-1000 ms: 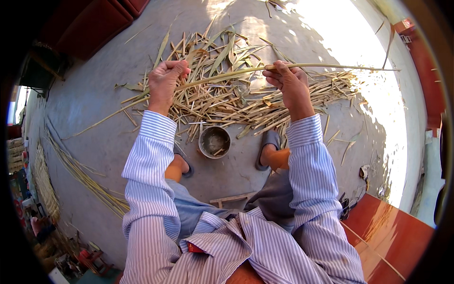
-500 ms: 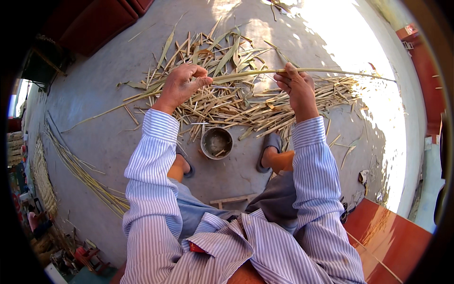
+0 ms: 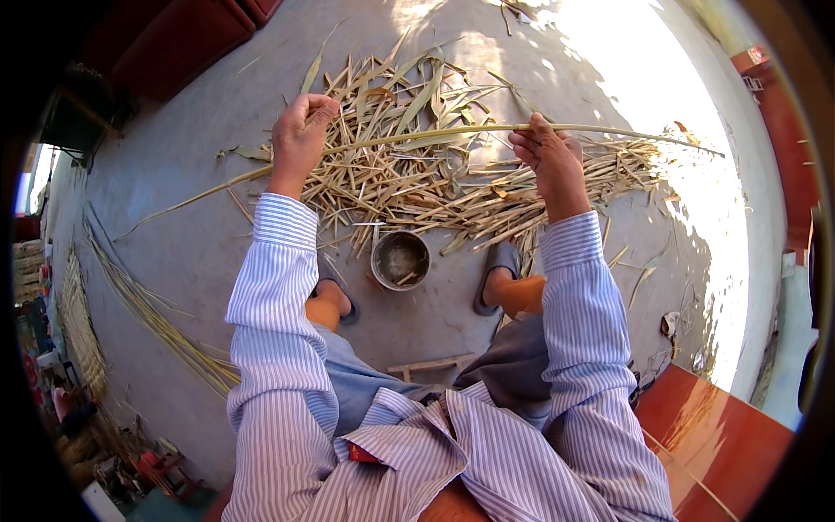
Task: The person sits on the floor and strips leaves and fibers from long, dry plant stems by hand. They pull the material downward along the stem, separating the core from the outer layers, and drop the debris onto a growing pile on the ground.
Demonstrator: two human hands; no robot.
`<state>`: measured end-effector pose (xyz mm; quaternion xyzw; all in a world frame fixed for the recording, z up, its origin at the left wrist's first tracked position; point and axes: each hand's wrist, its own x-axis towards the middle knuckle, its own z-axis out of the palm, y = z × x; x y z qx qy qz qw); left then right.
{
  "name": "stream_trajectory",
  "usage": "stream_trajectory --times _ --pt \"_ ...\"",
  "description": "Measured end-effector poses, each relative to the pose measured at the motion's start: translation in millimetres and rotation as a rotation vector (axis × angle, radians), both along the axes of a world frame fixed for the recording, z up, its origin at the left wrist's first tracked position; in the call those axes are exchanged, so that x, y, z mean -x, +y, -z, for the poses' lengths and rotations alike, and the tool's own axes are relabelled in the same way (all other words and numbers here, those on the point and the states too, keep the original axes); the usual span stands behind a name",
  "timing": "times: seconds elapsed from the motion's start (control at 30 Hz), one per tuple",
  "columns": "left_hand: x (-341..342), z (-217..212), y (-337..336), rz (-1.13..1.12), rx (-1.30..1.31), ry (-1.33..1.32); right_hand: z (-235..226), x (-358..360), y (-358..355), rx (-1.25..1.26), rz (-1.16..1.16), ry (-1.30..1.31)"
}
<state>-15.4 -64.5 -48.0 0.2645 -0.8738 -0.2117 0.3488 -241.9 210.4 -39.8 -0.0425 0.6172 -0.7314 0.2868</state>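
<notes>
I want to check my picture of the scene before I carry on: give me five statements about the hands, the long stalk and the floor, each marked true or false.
1. The right hand grips the long stalk. True.
2. The left hand is inside the bowl. False: the left hand is away from the bowl, near the long stalk.
3. The bowl stands between two slippers. True.
4. The sleeves are plain red. False: the sleeves are striped, pale and blue.
5. A bundle of long stalks lies on the floor to the left. True.
</notes>
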Motion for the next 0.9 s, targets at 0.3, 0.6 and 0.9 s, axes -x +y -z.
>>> stream_trajectory --times 0.3,0.6,0.9 --pt "-4 -17 27 0.371 -0.116 -0.352 -1 5 2 0.065 0.0 -0.058" --pt "-17 -18 20 0.162 0.349 -0.386 -10 -4 3 0.177 -0.089 -0.017" --pt "18 -27 60 0.329 -0.139 -0.27 -23 -22 -4 0.134 -0.117 0.109"
